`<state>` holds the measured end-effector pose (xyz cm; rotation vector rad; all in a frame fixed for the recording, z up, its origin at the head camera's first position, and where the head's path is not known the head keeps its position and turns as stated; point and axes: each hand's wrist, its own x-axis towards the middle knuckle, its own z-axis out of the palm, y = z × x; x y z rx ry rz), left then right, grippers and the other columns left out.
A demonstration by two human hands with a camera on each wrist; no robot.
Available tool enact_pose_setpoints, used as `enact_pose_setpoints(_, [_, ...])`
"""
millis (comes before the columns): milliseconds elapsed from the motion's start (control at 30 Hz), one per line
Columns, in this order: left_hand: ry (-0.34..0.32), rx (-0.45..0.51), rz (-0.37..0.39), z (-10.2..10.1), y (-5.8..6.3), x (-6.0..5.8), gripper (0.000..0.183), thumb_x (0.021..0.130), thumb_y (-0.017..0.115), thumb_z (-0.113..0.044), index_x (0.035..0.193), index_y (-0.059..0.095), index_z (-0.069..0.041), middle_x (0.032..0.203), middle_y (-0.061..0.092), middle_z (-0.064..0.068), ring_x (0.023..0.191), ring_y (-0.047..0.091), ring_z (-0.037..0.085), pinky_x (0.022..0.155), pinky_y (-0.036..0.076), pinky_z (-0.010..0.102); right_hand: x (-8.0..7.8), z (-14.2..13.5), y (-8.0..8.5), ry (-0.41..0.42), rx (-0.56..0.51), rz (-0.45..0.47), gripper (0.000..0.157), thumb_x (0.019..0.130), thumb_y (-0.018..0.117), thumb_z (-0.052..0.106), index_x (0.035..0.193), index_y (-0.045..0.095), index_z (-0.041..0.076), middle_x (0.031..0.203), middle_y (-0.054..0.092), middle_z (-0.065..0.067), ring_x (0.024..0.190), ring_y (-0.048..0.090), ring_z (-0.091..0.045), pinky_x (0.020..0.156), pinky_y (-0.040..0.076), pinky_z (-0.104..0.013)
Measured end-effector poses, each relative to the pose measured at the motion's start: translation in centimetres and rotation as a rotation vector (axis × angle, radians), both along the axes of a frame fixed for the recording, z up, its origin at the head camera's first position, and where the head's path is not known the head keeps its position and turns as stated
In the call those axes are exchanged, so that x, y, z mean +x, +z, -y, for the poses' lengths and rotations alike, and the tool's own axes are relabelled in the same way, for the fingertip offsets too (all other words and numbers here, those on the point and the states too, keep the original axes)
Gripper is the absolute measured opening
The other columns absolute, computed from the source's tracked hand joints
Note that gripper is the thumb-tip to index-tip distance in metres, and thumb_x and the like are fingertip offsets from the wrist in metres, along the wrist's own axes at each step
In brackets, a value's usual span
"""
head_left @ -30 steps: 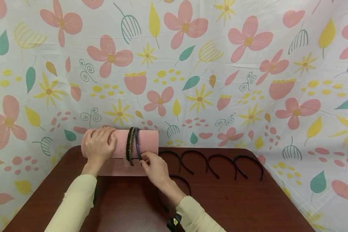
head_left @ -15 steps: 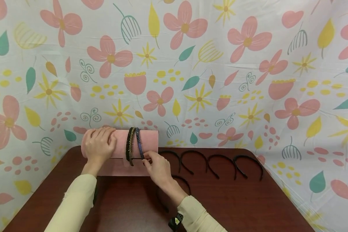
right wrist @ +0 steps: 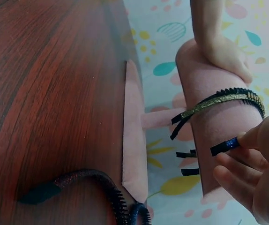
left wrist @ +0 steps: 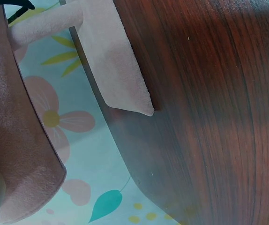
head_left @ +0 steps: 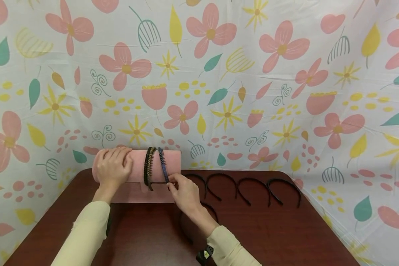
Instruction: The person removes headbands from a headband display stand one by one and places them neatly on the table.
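A pink velvety roll stand [head_left: 137, 162] lies across the back left of the table, its cylinder raised on a short post above a flat base [right wrist: 133, 136]. My left hand [head_left: 114, 166] rests over the cylinder's left end. Around its middle sit a black headband [head_left: 147, 166] and a gold sequined headband [right wrist: 214, 100], close together. To their right a blue glittery toothed headband [head_left: 163, 164] goes over the roll, slightly slanted. My right hand [head_left: 185, 193] pinches its near end between thumb and fingers, as the right wrist view also shows. The cylinder's far side is hidden in the head view.
Several dark headbands [head_left: 222, 175] lie in a row on the table [head_left: 146, 236] to the right of the stand. One more headband [right wrist: 97, 176] lies nearer, partly behind my right forearm. A floral cloth [head_left: 199, 74] hangs behind the table.
My right hand has moved slightly right along the roll with the blue headband, widening the gap from the gold one. My left hand has stayed in place.
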<state>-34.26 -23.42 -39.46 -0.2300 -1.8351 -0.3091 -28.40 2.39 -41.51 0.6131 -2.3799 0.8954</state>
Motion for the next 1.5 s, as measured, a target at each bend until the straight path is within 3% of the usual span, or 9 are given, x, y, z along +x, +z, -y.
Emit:
enact_pose_setpoints(500, [0.013,-0.033,0.048,0.2,-0.1,0.1,0.039,0.093,0.043,-0.031,0.101,0.076,-0.012,0.103,0.076,0.009,0.096,0.069,0.032,0.098,0.046,0.052,0.0,-1.5,0.0,-0.035,-0.025,-0.014,0.014,0.09,0.072,0.021,0.103,0.072,0.02,0.093,0.076,0.006,0.05,0.05,0.002,0.05,0.041,-0.019])
enact_pose_setpoints(733, [0.008,-0.023,0.024,0.1,-0.1,0.2,0.037,0.091,0.045,-0.031,0.099,0.076,-0.011,0.101,0.076,0.009,0.094,0.07,0.032,0.097,0.045,0.051,0.1,-2.4,0.0,-0.04,-0.036,-0.031,0.015,0.09,0.072,0.021,0.105,0.072,0.019,0.094,0.076,0.004,0.056,0.059,-0.002,0.054,0.045,-0.02])
enact_pose_setpoints(900, [0.015,-0.027,0.031,0.1,0.0,0.3,0.037,0.091,0.045,-0.031,0.099,0.076,-0.012,0.102,0.076,0.009,0.094,0.07,0.033,0.096,0.046,0.052,0.2,-3.0,0.0,-0.057,-0.036,0.001,0.016,0.091,0.071,0.023,0.107,0.072,0.021,0.096,0.076,0.005,0.058,0.06,-0.002,0.055,0.046,-0.021])
enact_pose_setpoints(1133, [0.014,-0.026,0.05,0.2,-0.1,0.3,0.039,0.092,0.043,-0.032,0.1,0.076,-0.012,0.103,0.076,0.009,0.095,0.069,0.033,0.098,0.045,0.051,0.1,-3.9,-0.1,-0.072,-0.045,0.035,0.016,0.091,0.071,0.024,0.106,0.072,0.023,0.095,0.075,0.008,0.072,0.068,-0.006,0.065,0.053,-0.028])
enact_pose_setpoints(1500, [0.025,-0.033,0.041,0.1,-0.2,0.2,0.04,0.092,0.042,-0.033,0.1,0.075,-0.011,0.103,0.076,0.01,0.095,0.07,0.032,0.097,0.045,0.051,0.0,-5.3,0.2,-0.063,-0.054,0.038,0.017,0.091,0.071,0.022,0.107,0.072,0.018,0.093,0.076,0.007,0.077,0.071,-0.007,0.069,0.057,-0.033])
